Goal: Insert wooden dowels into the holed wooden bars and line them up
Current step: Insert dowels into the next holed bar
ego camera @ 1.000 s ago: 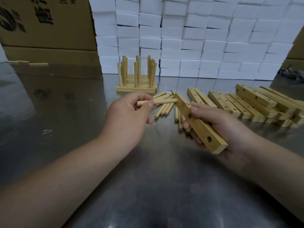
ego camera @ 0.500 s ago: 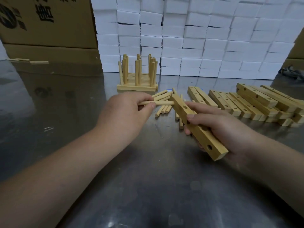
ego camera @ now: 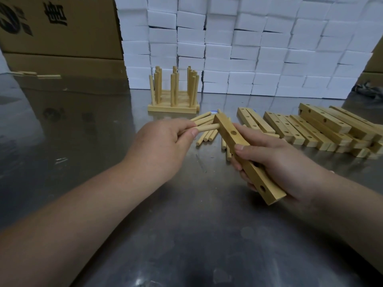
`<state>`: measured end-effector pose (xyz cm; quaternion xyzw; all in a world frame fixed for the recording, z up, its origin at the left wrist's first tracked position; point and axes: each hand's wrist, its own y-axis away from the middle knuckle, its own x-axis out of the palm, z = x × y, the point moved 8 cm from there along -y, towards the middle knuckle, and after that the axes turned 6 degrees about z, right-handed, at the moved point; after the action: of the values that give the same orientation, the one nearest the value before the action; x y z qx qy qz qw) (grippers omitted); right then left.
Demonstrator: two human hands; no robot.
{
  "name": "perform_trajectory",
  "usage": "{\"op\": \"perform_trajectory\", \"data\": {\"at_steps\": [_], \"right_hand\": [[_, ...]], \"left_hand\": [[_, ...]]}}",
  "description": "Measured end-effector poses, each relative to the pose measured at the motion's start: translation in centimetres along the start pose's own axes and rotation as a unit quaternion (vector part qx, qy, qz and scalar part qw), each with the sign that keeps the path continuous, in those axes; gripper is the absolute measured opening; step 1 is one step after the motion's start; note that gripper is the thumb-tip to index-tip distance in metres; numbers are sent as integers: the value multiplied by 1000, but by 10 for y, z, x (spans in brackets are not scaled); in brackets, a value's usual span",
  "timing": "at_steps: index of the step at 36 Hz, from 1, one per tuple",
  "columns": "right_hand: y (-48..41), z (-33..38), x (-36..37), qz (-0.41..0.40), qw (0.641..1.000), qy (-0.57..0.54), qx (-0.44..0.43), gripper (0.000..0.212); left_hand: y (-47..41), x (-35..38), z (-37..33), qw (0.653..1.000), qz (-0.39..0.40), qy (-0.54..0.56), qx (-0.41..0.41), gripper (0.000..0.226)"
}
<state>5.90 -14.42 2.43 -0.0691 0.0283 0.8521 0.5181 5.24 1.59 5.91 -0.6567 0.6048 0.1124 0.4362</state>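
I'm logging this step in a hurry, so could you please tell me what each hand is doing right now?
Left hand: pinches a wooden dowel.
Right hand: grips the holed wooden bar.

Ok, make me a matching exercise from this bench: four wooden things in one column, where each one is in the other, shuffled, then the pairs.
Things:
1. held dowel
2. held bar
3. dowelled bars
4. spare bars

Places:
A. piled on the table, right side
B. gripped in the right hand
C. standing in front of the white boxes
D. pinched in the left hand

Pairs: 1-D, 2-B, 3-C, 4-A
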Motion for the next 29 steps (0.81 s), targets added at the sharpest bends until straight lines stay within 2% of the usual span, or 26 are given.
{"op": "perform_trajectory", "data": {"at_steps": [4,13,16,20,22,24,26,28,29], "right_hand": [[0,4,1,7,999,38,-17,45],[2,11,2,-5,994,101,-46,51],[3,10,1,-20,993,109,-51,46],[3,12,2,-44,993,86,-61,44],[2,14,-1,-72,993,55,-69,41],[3,13,-11,-115,991,17,-73,36],[3,11,-24,-159,985,-7,-68,32],[3,6,-33,-194,979,-33,-51,36],[2,4,-35,-203,977,-50,-44,38]], "left_hand": [[-1,1,3,999,6,45,-21,17],[-2,11,23,987,22,128,-94,36],[-2,15,25,986,36,129,-102,38],[-8,12,22,983,15,156,-92,37],[-11,7,28,970,-19,215,-117,34],[-13,10,35,962,-20,236,-135,33],[-14,20,35,978,33,169,-119,41],[-12,39,25,990,119,30,-67,50],[-10,50,21,984,167,-44,-39,55]]}}
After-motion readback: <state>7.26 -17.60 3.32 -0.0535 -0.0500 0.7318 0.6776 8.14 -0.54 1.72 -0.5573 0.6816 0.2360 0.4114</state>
